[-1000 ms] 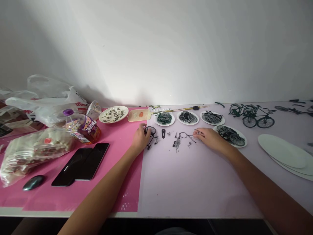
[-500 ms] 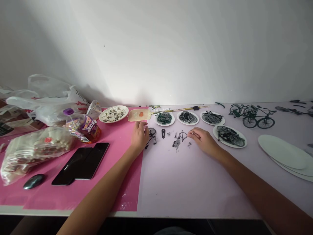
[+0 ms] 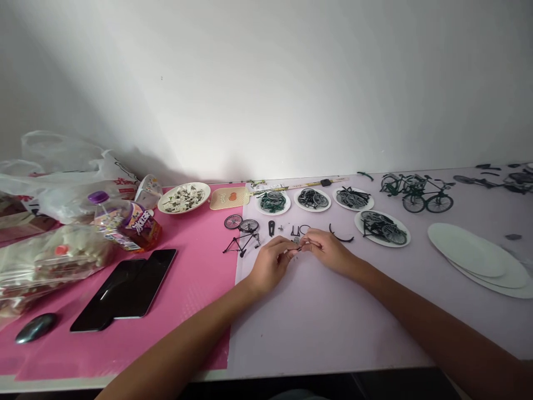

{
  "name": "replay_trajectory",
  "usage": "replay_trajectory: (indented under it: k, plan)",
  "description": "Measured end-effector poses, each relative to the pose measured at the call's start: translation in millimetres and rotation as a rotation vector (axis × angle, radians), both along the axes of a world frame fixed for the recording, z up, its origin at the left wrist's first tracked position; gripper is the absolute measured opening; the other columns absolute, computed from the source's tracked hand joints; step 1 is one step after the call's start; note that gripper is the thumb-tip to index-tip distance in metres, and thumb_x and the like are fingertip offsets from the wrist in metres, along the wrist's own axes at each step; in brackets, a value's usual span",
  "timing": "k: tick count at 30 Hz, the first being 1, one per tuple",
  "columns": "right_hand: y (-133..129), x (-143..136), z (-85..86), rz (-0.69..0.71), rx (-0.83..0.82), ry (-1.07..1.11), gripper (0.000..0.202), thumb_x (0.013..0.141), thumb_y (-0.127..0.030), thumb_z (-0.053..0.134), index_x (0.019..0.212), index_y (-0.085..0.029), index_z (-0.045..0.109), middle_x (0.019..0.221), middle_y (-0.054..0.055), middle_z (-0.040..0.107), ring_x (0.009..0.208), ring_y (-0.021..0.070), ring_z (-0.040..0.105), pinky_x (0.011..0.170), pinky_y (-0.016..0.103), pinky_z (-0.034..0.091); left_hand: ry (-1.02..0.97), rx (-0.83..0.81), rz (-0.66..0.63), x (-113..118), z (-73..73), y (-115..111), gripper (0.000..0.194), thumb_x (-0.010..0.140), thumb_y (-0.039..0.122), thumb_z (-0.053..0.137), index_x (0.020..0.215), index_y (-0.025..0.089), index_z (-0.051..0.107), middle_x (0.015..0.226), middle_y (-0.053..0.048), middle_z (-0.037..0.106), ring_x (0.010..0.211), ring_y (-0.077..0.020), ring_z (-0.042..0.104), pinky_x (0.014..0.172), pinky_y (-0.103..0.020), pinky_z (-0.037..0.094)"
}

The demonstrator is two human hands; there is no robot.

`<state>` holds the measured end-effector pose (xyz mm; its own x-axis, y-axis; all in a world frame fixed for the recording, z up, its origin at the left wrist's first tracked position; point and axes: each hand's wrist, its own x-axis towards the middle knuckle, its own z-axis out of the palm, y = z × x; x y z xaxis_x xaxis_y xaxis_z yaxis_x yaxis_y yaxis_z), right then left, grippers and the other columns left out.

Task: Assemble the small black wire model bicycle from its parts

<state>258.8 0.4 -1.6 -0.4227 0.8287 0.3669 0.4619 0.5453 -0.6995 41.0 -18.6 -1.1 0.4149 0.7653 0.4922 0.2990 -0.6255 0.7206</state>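
My left hand (image 3: pixel 272 264) and my right hand (image 3: pixel 327 250) meet over the light part of the table, fingertips pinched together around a small dark piece (image 3: pixel 298 249), too small to name. Left of them lie a black bicycle frame (image 3: pixel 239 243) and two small wheels (image 3: pixel 241 223). A black oblong part (image 3: pixel 271 228) and several small grey pieces rest just beyond my fingers. Curved black parts (image 3: pixel 341 236) lie beyond my right hand, near a plate of black wheels and frames (image 3: pixel 385 228).
Along the wall stand a plate of white pieces (image 3: pixel 184 198), a yellow tray (image 3: pixel 229 198) and plates of bicycle parts. Model bicycles (image 3: pixel 427 197) and stacked white plates (image 3: pixel 466 250) are right. Phones (image 3: pixel 125 289), a bottle (image 3: pixel 127 225), bags and a mouse (image 3: pixel 36 328) are left.
My left hand has moved right, away from the frame and wheels, and my right hand has moved left and closer. Their fingertips now meet at a small piece. The view has shifted slightly.
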Motion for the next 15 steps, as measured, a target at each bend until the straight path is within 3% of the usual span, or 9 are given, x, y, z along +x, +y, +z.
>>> replay_trajectory:
  k: [4, 9, 15]
  plan:
    - [-1.8, -1.2, 0.9, -0.010, -0.002, -0.017, 0.016, 0.097, -0.027, 0.055, 0.093, -0.020, 0.069, 0.084, 0.003, 0.064, 0.077, 0.0174, 0.061, 0.071, 0.027, 0.048, -0.014, -0.045, 0.010, 0.3, -2.2, -0.8, 0.029, 0.100, 0.040, 0.057, 0.098, 0.017, 0.075, 0.092, -0.010, 0.072, 0.075, -0.0162, 0.062, 0.066, -0.026, 0.047]
    - [-4.7, 1.7, 7.3, -0.162, -0.033, -0.114, 0.027, 0.096, -0.044, 0.061, 0.088, -0.019, 0.070, 0.069, -0.001, 0.058, 0.059, 0.0137, 0.048, 0.059, 0.026, 0.039, -0.030, -0.175, 0.163, -0.3, 3.3, 0.9, 0.026, 0.097, 0.039, 0.060, 0.099, 0.017, 0.074, 0.084, -0.006, 0.072, 0.064, -0.0131, 0.054, 0.064, -0.025, 0.045]
    - [-7.7, 0.8, 6.5, -0.018, -0.096, -0.239, 0.021, 0.091, -0.040, 0.068, 0.090, -0.022, 0.079, 0.074, 0.002, 0.069, 0.067, 0.0169, 0.058, 0.064, 0.028, 0.043, -0.092, -0.324, 0.260, -0.4, 6.7, 5.1, 0.032, 0.091, 0.044, 0.062, 0.098, 0.015, 0.074, 0.072, -0.002, 0.069, 0.058, -0.0126, 0.051, 0.059, -0.025, 0.042]
